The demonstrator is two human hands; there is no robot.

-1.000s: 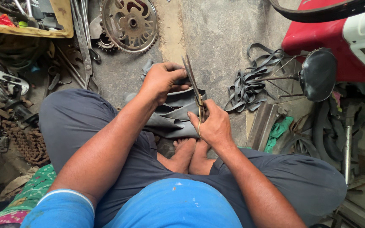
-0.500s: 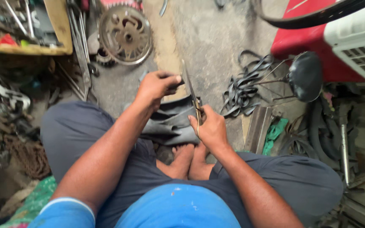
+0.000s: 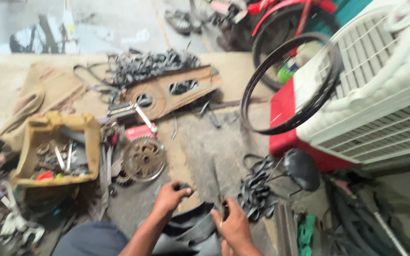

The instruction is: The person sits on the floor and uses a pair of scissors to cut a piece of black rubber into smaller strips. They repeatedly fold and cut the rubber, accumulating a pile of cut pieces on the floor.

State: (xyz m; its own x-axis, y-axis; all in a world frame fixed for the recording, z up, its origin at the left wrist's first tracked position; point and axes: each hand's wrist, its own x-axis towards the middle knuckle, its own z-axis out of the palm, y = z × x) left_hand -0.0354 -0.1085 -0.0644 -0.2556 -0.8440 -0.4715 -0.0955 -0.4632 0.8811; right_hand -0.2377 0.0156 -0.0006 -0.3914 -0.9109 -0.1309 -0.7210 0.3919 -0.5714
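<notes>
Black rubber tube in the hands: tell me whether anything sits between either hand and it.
Nothing visible does. The left hand grips the far edge of the black rubber tube directly, and the right hand holds scissors right against it. The sprocket and the rubber strips lie off to the sides.

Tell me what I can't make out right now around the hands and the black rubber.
- Head view, black rubber piece: its lower part is cut off by the bottom edge.
- Right hand: the thin tool in it is motion-blurred; its type is unclear.
- Left hand: its fingertips curl over the rubber's edge, hiding the grip.
- Yellow tray: its small parts are too blurred to identify.
</notes>
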